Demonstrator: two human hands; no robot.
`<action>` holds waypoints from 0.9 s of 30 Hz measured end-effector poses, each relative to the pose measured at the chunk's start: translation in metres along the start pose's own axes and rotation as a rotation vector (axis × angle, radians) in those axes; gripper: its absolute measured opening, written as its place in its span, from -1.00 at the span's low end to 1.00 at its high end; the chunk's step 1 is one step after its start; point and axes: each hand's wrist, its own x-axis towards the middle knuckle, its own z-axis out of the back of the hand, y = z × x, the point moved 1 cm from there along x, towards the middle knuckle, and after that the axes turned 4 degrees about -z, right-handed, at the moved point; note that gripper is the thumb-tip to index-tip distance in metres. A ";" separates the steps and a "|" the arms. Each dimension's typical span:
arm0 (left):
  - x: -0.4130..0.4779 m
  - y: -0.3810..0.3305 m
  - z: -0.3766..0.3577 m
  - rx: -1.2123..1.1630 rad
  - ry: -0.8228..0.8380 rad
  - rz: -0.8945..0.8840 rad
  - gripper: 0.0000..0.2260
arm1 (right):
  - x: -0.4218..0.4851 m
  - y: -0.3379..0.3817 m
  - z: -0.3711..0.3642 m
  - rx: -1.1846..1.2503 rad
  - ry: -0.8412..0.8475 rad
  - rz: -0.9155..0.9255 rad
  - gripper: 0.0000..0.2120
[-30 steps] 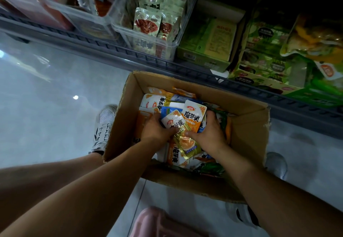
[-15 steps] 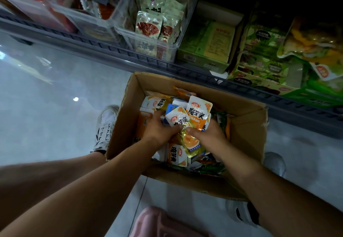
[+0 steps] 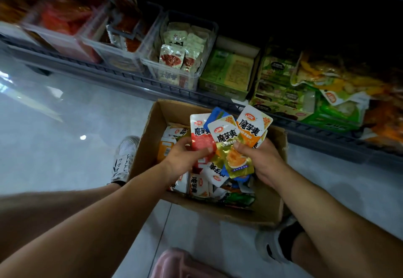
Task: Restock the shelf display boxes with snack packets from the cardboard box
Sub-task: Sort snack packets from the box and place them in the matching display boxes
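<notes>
Left hand [image 3: 185, 156] is curled round the lower edge of a fanned bunch of snack packets [image 3: 226, 135], thumb pressed on the red packet [image 3: 200, 140]. Right hand [image 3: 260, 161] grips the same bunch from the other side, thumb on the gold packet [image 3: 234, 160], fingers hidden behind the orange packet [image 3: 254, 129]. A blue packet [image 3: 218, 113] pokes up at the back of the fan. The bunch is held upright over the open cardboard box [image 3: 150, 138], apart from the loose packets [image 3: 199, 185] heaped inside it.

The box sits on the pale tiled floor [image 3: 54, 129], just in front of the bottom shelf [image 3: 130, 80]. A white shoe [image 3: 124, 160] is just beside its left wall and a grey shoe [image 3: 268, 245] is at its near right corner. Something pink [image 3: 174, 264] shows at the bottom edge; I cannot tell what it is.

On the shelf, straight behind the box, a clear bin [image 3: 170, 78] holds white packets with red print. Right beside it is a green display box [image 3: 220, 88], which looks only part full. Next right is a second display box [image 3: 279, 109] with dark-labelled green packs. Big yellow-green bags [image 3: 340, 81] are piled at the far right. To the left, more clear bins [image 3: 72, 44] hold red packs, too blurred to read.
</notes>
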 end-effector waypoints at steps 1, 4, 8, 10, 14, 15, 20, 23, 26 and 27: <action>-0.002 -0.002 -0.001 0.000 0.006 -0.011 -0.47 | -0.002 0.003 0.001 0.036 0.007 -0.005 -0.65; -0.009 -0.012 -0.008 -0.023 0.039 -0.044 -0.58 | -0.009 0.008 0.000 0.119 0.035 -0.048 -0.68; -0.012 -0.014 -0.018 -0.039 -0.018 -0.098 -0.65 | -0.015 0.007 -0.005 0.157 0.060 -0.090 -0.67; -0.010 -0.014 -0.019 -0.049 -0.052 -0.102 -0.63 | -0.015 0.004 -0.006 0.087 0.046 -0.068 -0.66; -0.006 -0.013 -0.014 -0.062 -0.057 -0.138 -0.71 | -0.012 -0.009 -0.002 -0.164 0.072 -0.066 -0.57; -0.004 -0.012 -0.014 -0.065 -0.061 -0.151 -0.71 | -0.013 -0.011 -0.001 -0.257 0.067 -0.047 -0.48; 0.000 -0.011 -0.013 -0.075 -0.064 -0.195 -0.76 | -0.015 -0.013 0.000 -0.382 -0.035 0.049 -0.21; 0.002 -0.009 -0.013 -0.057 -0.066 -0.208 -0.78 | -0.015 -0.012 -0.005 -0.423 -0.021 0.078 -0.34; 0.006 -0.004 -0.016 -0.093 -0.092 -0.219 -0.69 | -0.012 -0.018 -0.011 -0.579 -0.026 0.078 -0.36; 0.008 -0.003 -0.017 -0.125 -0.122 -0.207 -0.64 | -0.011 -0.019 -0.012 -0.626 -0.041 0.089 -0.36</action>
